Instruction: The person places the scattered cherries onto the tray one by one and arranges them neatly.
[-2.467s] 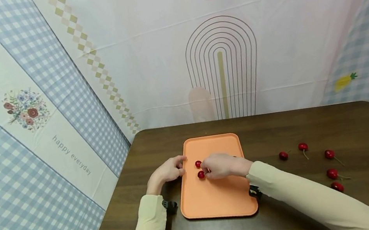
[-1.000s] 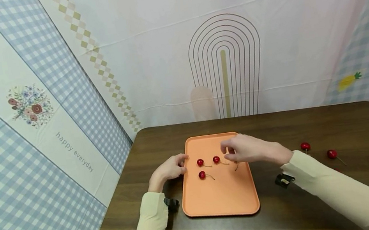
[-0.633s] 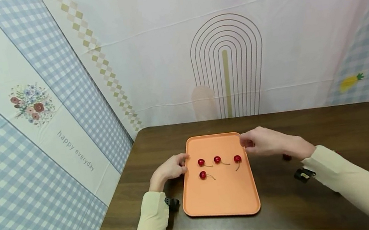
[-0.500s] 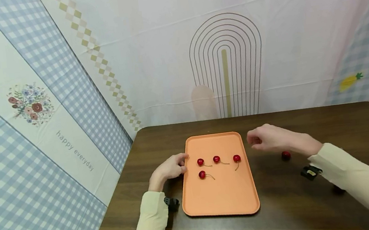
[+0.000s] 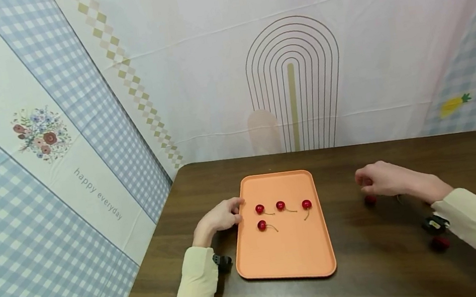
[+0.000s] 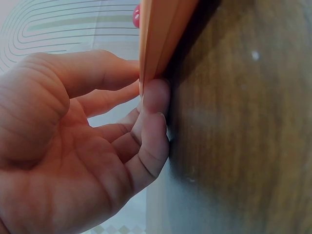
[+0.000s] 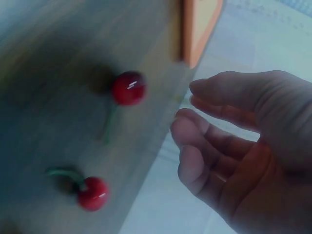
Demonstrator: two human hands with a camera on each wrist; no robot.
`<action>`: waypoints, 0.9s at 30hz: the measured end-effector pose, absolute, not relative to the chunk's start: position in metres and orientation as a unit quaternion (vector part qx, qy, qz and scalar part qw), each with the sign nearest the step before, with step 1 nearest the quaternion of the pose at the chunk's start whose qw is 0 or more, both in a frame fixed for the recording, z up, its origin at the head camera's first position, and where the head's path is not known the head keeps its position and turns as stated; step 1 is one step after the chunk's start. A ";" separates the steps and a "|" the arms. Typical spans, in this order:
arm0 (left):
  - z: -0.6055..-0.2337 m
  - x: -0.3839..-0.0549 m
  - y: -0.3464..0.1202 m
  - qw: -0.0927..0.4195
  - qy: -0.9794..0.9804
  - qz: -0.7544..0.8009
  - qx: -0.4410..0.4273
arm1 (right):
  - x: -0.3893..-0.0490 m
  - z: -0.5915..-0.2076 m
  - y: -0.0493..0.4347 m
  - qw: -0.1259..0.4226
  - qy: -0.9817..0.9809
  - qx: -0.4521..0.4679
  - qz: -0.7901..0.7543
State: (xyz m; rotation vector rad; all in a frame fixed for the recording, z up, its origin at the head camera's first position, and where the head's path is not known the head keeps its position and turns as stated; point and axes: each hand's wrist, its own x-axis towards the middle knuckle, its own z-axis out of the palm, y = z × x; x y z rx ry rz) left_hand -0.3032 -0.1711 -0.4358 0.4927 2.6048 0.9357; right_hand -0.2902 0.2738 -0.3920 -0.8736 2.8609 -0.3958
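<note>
An orange tray [image 5: 285, 258] lies on the table with several stemmed red cherries [image 5: 280, 205] on it. At its left edge my left hand [image 5: 218, 217] grips the rim; the left wrist view shows the thumb on top and fingertips [image 6: 155, 129] curled against the underside of the tray [image 6: 163, 34]. To the right of the tray, my right hand [image 5: 386, 178] hovers over a loose cherry [image 5: 370, 200], partly covering it. The right wrist view has that hand's fingers loosely bent with nothing between them, apart from two cherries, one upper [image 7: 129, 88] and one lower [image 7: 93, 193].
Another dark red cherry [image 5: 440, 243] lies on the wooden table [image 5: 374, 271] below the right wrist. The right arm hides part of the table there. A printed cloth [image 5: 203, 97] hangs behind the far table edge. A wrist camera [image 5: 435, 225] is on the right wrist.
My right hand has set a cherry at the tray's right side, let go, and moved right over the loose cherries. The left hand has stayed at the tray's left rim.
</note>
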 end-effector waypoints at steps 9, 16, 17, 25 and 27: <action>-0.436 -0.304 -0.170 0.166 0.914 0.327 0.175 | -0.290 -0.414 0.296 0.106 0.953 -0.260 -0.118; -0.436 -0.304 -0.170 0.166 0.914 0.327 0.175 | -0.291 -0.420 0.299 0.111 0.956 -0.260 -0.084; -0.437 -0.304 -0.170 0.165 0.914 0.327 0.175 | -0.291 -0.421 0.300 0.116 0.956 -0.257 -0.080; -0.436 -0.304 -0.170 0.164 0.916 0.320 0.177 | -0.288 -0.424 0.304 0.123 0.961 -0.235 -0.076; -0.436 -0.304 -0.171 0.163 0.916 0.320 0.178 | -0.286 -0.424 0.304 0.117 0.962 -0.232 -0.078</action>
